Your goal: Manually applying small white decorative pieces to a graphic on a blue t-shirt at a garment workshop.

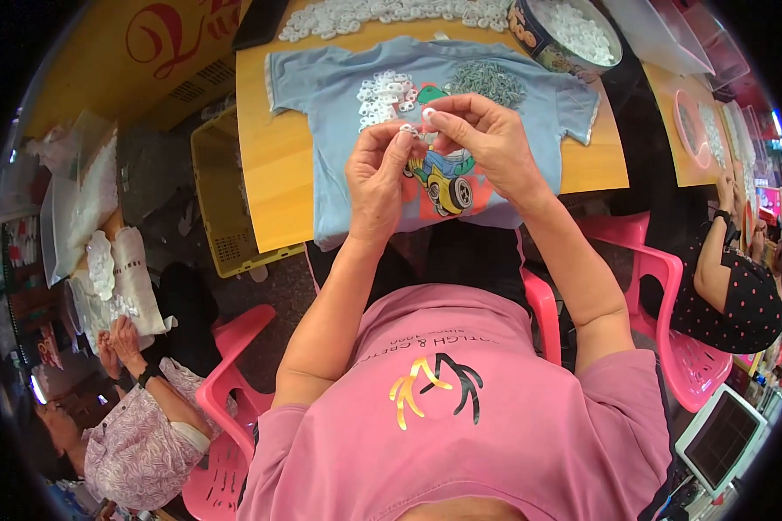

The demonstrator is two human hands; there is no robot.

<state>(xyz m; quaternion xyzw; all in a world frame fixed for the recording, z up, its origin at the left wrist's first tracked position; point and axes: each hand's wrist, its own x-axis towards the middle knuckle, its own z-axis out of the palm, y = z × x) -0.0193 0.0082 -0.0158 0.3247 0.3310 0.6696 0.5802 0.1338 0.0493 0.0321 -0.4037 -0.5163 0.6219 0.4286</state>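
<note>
Above a light blue T-shirt (339, 148) spread over the table, both hands are raised close together. My left hand (375, 182) is closed, pinching a small white plastic piece (410, 129) between thumb and fingertips. The fingers of my right hand (493, 143) are closed on a small round white plastic piece (428, 114), nearly touching the other one. Just beyond the hands lie a heap of white plastic pieces with holes (386, 94) and, to its right, a heap of small grey-green metal parts, seemingly screws (488, 84).
White pieces (395, 14) line the table's far edge. A round tin (539, 36) of white pieces stands far right. A yellow crate (222, 195) sits left of the wooden table (274, 195). Co-workers sit at both sides on pink chairs (660, 304).
</note>
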